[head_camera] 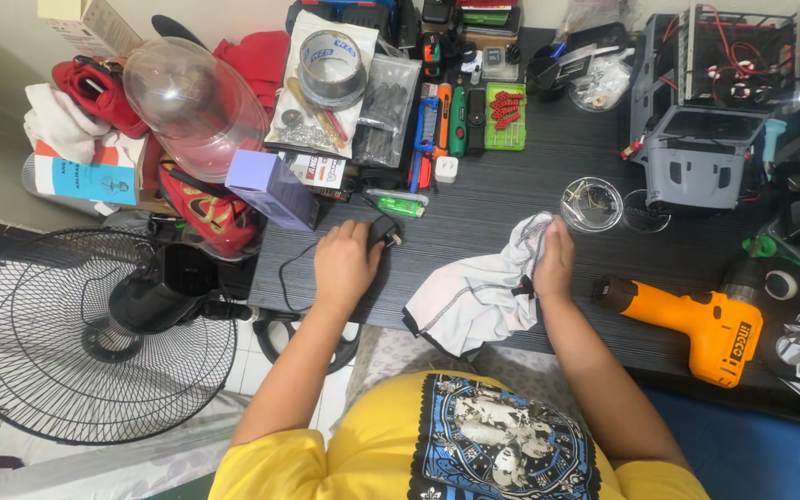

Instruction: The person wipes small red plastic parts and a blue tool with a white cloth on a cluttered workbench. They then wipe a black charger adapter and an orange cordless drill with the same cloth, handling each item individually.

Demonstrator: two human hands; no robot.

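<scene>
My left hand [344, 264] closed over the black plug [383, 230]; right hand [553, 259] gripped the white cloth [474, 296], mid-wipe; needed a steadier hold.

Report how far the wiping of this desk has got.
Done: the dark desk shows bare surface between the hands. In hand: right hand presses a white cloth down; left hand covers a small black corded device. Left: the orange drill and glass dish stand unmoved.

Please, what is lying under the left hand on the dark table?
Under the left hand lies a small black object with a thin black cable running toward the table edge. Only its front end shows; the palm covers the rest, so its kind stays unclear.
</scene>
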